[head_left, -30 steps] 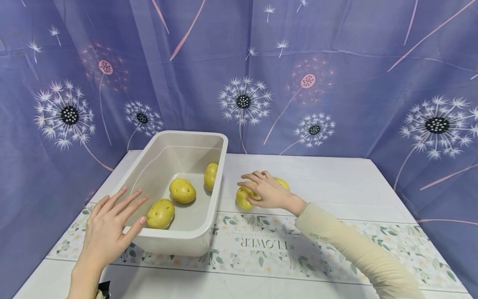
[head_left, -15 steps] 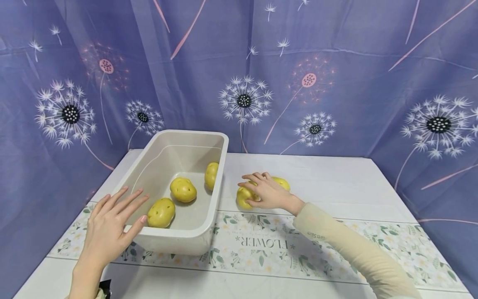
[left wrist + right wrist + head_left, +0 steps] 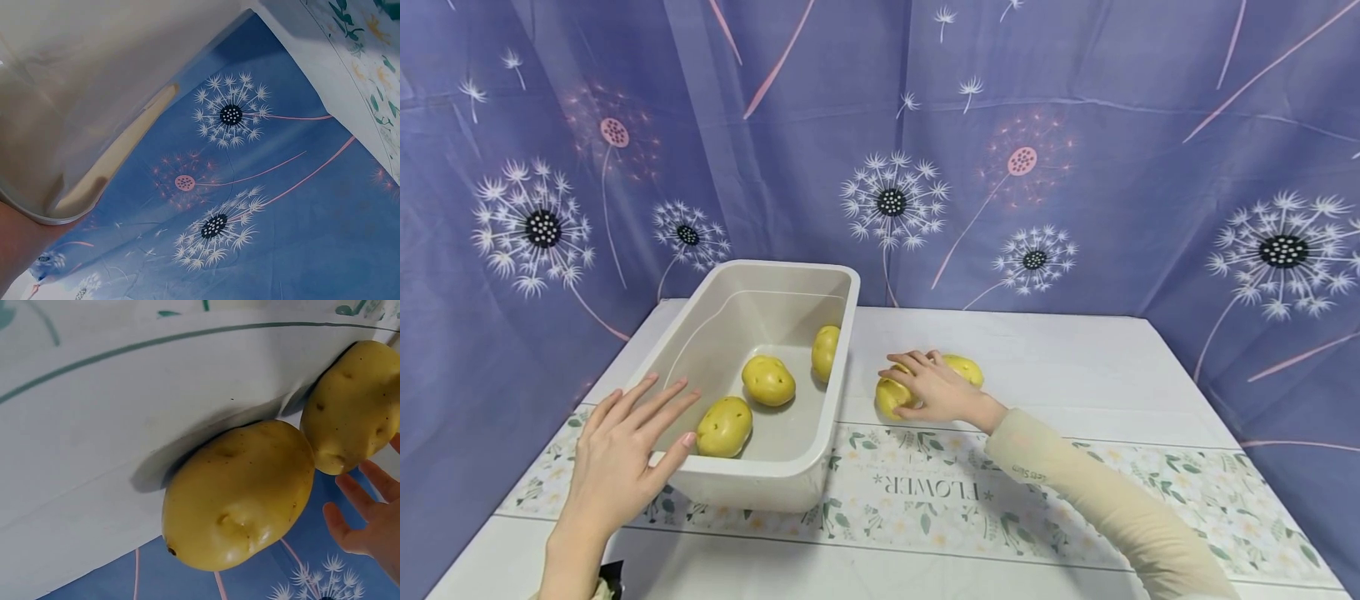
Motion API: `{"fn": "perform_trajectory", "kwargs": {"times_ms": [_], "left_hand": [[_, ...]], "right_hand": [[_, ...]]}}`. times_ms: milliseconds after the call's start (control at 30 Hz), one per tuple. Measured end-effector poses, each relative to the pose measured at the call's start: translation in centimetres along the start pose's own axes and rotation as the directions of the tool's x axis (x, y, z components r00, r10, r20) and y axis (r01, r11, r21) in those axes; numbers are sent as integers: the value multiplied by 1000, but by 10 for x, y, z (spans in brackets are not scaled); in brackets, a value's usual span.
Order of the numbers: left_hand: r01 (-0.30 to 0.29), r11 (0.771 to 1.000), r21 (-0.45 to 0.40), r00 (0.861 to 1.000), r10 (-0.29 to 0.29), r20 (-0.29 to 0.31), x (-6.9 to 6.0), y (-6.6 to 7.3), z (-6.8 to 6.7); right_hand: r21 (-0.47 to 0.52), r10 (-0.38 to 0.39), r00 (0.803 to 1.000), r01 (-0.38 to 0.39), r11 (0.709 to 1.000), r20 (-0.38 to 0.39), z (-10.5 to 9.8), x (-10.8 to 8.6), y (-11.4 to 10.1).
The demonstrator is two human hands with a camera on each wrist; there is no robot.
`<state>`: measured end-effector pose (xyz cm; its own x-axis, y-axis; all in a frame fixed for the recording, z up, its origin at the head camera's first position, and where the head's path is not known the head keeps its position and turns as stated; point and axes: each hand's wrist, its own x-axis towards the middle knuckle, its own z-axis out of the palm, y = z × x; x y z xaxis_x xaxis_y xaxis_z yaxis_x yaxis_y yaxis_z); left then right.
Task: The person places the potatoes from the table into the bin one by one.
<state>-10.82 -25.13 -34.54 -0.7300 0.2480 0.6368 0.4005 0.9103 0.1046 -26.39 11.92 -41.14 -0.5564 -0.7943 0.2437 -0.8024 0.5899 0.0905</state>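
My left hand (image 3: pixel 621 458) lies at the near left corner of a grey-white plastic bin (image 3: pixel 737 468), its fingers spread and straight over the rim. Inside the bin are three yellow potatoes: one near the front (image 3: pixel 724 427), a middle potato (image 3: pixel 768 381) and another potato (image 3: pixel 824 354) by the right wall. To the right of the bin my right hand (image 3: pixel 943 392) reaches over a potato (image 3: pixel 891 398), partly covering it. In the right wrist view its fingers are loosely bent beside that potato (image 3: pixel 353 406), not wrapped round it. Another potato (image 3: pixel 240 494) lies nearly touching it.
A white table cover (image 3: pixel 1060 358) with a flowered band lies under everything. Purple-blue curtains (image 3: pixel 805 167) with dandelion prints hang behind and at both sides. In the left wrist view the bin's wall (image 3: pixel 119 153) takes up the upper left.
My right hand has lowered very slightly over the potato, its fingers a little more bent. My left hand and the potatoes in the bin keep their places.
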Motion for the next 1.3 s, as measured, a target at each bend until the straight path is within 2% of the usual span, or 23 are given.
{"fn": "perform_trajectory", "kwargs": {"times_ms": [800, 1300], "left_hand": [[-5, 1000, 10, 1000, 5, -5, 0, 0, 0], [-4, 1000, 6, 1000, 4, -3, 0, 0, 1]], "right_hand": [[5, 47, 992, -48, 999, 113, 13, 2, 2], [-16, 31, 995, -29, 999, 100, 15, 3, 1]]}}
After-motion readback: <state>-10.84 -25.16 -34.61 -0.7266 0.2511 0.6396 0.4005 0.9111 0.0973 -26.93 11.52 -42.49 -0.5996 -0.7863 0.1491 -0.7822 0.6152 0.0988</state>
